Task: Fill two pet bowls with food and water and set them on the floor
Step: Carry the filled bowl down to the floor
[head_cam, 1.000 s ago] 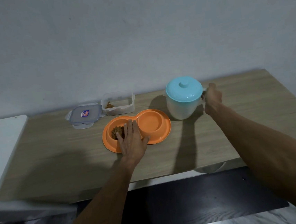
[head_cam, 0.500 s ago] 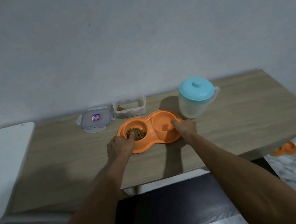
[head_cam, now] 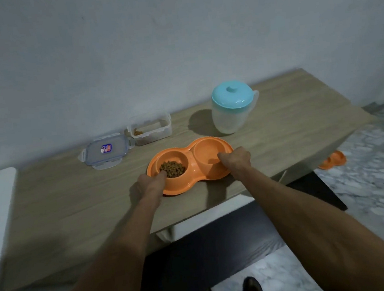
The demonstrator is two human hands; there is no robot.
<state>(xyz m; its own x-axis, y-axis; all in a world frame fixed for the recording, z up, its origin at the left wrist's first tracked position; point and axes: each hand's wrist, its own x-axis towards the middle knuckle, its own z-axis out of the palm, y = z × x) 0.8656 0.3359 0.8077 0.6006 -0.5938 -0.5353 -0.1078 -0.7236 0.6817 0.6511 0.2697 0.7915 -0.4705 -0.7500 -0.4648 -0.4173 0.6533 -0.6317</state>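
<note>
Here, the orange plastic double pet bowl [head_cam: 189, 169] is gripped by left hand [head_cam: 149, 183] and right hand [head_cam: 235, 158]; a teal-lidded translucent jug [head_cam: 233, 108] is seen just behind it.

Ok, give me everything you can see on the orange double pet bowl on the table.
The orange plastic double pet bowl is one peanut-shaped piece with two round wells. Its left well holds brown kibble; whether the right well holds water cannot be told. It sits near the front edge of the wooden table. The left hand grips its left rim and the right hand its right rim.
</note>
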